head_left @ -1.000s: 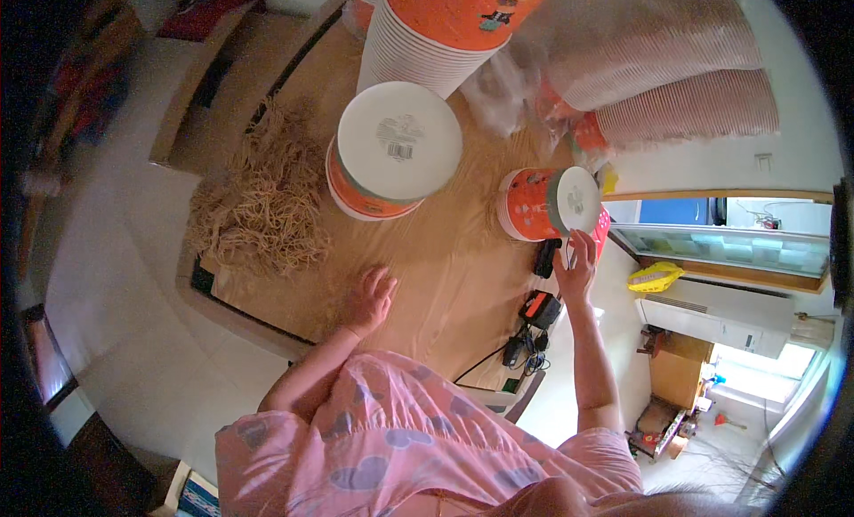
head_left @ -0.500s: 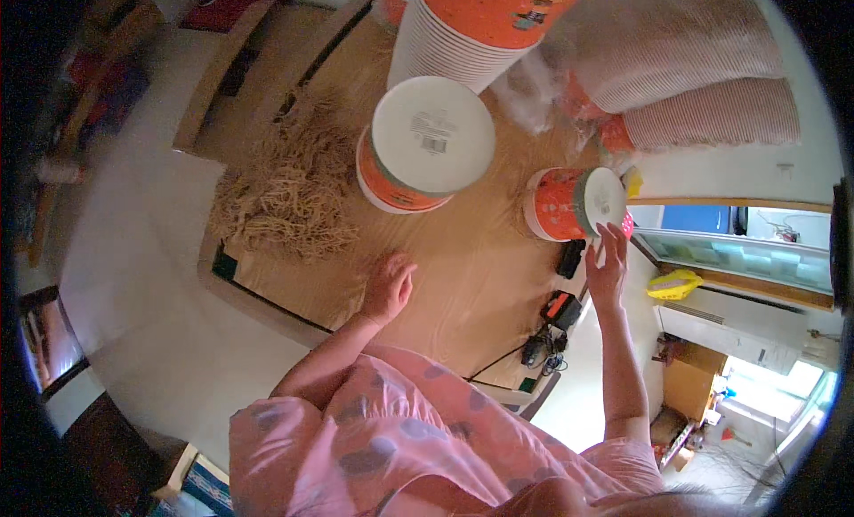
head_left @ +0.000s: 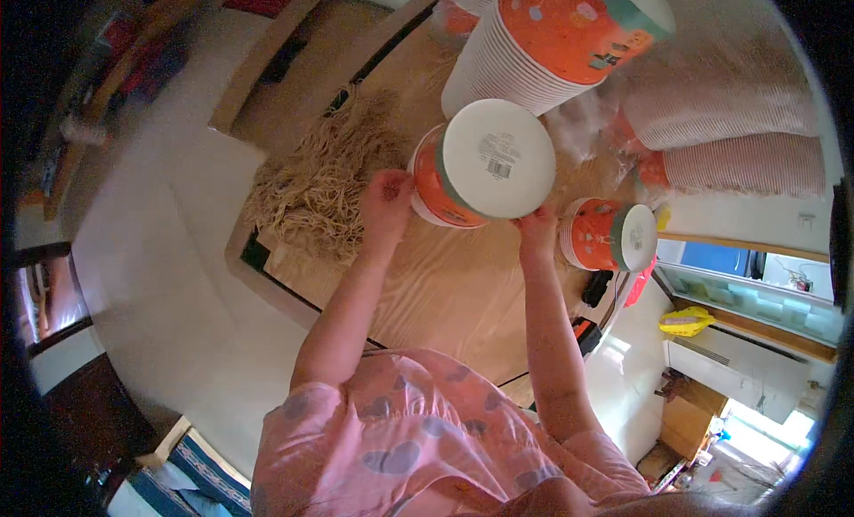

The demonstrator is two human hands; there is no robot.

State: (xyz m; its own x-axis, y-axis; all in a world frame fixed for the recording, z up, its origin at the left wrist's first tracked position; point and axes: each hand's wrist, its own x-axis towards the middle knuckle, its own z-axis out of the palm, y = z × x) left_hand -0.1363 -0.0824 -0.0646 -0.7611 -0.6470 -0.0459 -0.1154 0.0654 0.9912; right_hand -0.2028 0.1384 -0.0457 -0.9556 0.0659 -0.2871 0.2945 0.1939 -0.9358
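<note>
An upside-down orange paper bucket [head_left: 427, 181] with a green band and a white base [head_left: 498, 158] stands on the wooden table in front of me. My left hand [head_left: 389, 201] is at its left side, fingers curled against the wall near the rim. From the right, my right hand [head_left: 536, 228] grips the bucket's near side, its fingertips partly hidden by the base. Beside the left hand lies a loose bundle of beige paper strands [head_left: 325, 183]. Right of my right hand, a short stack of smaller orange paper buckets [head_left: 592, 234] is also upside down.
A tall stack of nested buckets [head_left: 516, 68] leans at the back. Long plastic-wrapped stacks of buckets [head_left: 743, 165] lie at the right rear. Black devices [head_left: 596, 288] sit near the table's right edge. A yellow bag [head_left: 686, 321] is beyond it.
My right hand has left the smaller bucket stack and come left to the large bucket. My left hand has moved forward to the bucket's left side. The view has shifted.
</note>
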